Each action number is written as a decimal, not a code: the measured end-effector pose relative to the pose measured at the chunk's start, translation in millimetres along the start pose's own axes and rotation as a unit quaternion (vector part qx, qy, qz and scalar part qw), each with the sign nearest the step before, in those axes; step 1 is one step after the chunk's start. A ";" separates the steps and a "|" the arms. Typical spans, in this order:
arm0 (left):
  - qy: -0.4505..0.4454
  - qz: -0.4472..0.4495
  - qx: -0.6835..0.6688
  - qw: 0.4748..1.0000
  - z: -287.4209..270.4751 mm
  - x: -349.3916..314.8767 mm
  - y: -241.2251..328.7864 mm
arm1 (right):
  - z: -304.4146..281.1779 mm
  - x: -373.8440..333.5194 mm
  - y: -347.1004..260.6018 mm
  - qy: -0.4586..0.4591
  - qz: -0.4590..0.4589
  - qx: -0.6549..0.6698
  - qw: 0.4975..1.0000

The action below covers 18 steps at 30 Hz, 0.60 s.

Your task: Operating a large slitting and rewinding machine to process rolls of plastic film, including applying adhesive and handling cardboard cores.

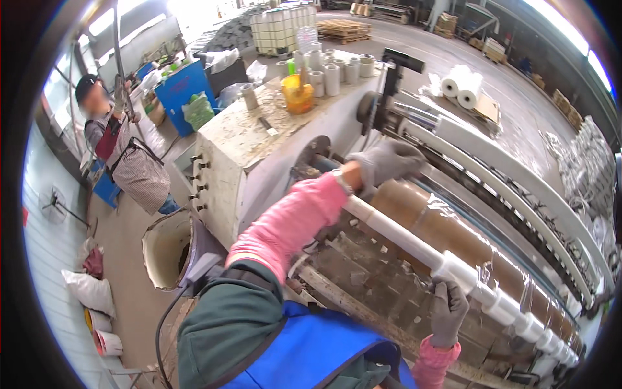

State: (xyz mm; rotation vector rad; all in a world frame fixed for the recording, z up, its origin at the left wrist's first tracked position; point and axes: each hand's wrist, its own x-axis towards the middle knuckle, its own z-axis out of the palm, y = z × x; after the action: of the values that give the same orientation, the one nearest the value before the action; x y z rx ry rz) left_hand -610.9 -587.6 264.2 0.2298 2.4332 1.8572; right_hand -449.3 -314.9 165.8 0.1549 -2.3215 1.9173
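Note:
My left hand (pixel 393 162), in a grey glove, is stretched over the near end of a wide brown roller (pixel 405 206). Its fingers are smeared by motion, and whatever lies under them is hidden. Lower right, my gloved right hand (pixel 448 312) has its fingers curled at the underside of a white film roll (pixel 454 271). That roll sits on a long pale shaft (pixel 395 231) running alongside the brown roller. Whether the right fingers pinch film there is too small to make out. More narrow film rolls (pixel 530 327) sit farther along the shaft, with loose clear film hanging about them.
Left of the rollers stands a worn machine cabinet (pixel 223 139), topped by cardboard cores (pixel 332 79) and a yellow container (pixel 298 95). A tall bin (pixel 150 253) stands beside it. Another person (pixel 126 146) stands at the left. Scraps litter the machine bed; rails (pixel 492 178) run behind the brown roller.

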 end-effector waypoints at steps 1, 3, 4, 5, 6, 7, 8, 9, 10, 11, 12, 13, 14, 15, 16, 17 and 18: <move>0.110 0.098 0.132 0.980 -35.6 -4.0 -20.6 | 13.1 2.8 -9.1 -0.017 -0.029 -0.028 0.999; 0.347 0.224 0.155 0.898 -138.4 -5.1 -64.2 | 34.7 5.2 0.2 -0.024 -0.017 -0.030 0.999; 0.439 0.151 0.081 0.882 -174.5 -18.2 -53.9 | 41.8 3.0 3.9 -0.023 -0.001 -0.035 0.999; 0.528 0.201 0.175 0.806 -225.0 -26.6 -62.1 | 51.7 1.4 2.5 -0.024 0.011 -0.036 0.999; 0.597 0.143 0.274 0.740 -259.8 -35.5 -63.0 | 61.5 0.6 -0.3 -0.021 0.011 -0.040 0.999; 0.614 0.154 0.501 0.590 -307.8 -42.4 -81.8 | 70.5 -1.5 -5.0 -0.032 0.032 -0.045 0.998; 0.585 0.068 0.514 0.624 -326.1 -47.2 -85.1 | 80.1 -1.6 -7.6 -0.036 0.055 -0.053 0.996; 0.554 0.001 0.535 0.638 -344.2 -47.5 -93.7 | 92.3 -1.1 -8.4 -0.025 0.073 -0.038 0.996; 0.521 -0.067 0.553 0.646 -357.8 -46.6 -102.4 | 100.8 -1.4 -11.1 -0.023 0.069 -0.039 0.997; 0.448 -0.107 0.504 0.731 -365.4 -45.4 -112.5 | 107.2 -3.1 -15.2 -0.024 0.072 -0.046 0.996; 0.368 -0.142 0.448 0.802 -374.8 -40.3 -118.0 | 117.3 0.1 -17.3 -0.024 0.072 -0.050 0.996; 0.371 -0.048 0.343 0.862 -414.9 -30.7 -175.9 | 124.4 1.6 -18.1 -0.040 0.047 -0.039 0.997; 0.373 -0.072 0.384 0.842 -404.9 -19.9 -168.7 | 131.6 4.1 -19.4 -0.035 0.047 -0.042 0.997; 0.398 -0.089 0.395 0.823 -392.2 -25.7 -148.6 | 136.3 4.9 -22.1 -0.038 0.035 -0.054 0.997; 0.423 -0.108 0.407 0.803 -380.4 -35.9 -128.7 | 138.2 4.1 -25.4 -0.043 0.025 -0.064 0.997; 0.419 -0.097 0.406 0.806 -365.7 -34.5 -109.5 | 131.8 -1.4 -29.0 -0.031 0.021 -0.064 0.997; 0.480 0.044 0.342 0.807 -359.6 -34.6 -100.3 | 131.2 0.2 -32.3 -0.041 0.013 -0.075 0.996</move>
State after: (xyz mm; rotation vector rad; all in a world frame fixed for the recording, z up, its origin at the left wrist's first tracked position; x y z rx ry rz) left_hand -637.4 -961.6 262.1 -0.7929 3.7322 1.1057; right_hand -448.5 -449.8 172.7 0.1908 -2.5211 1.7717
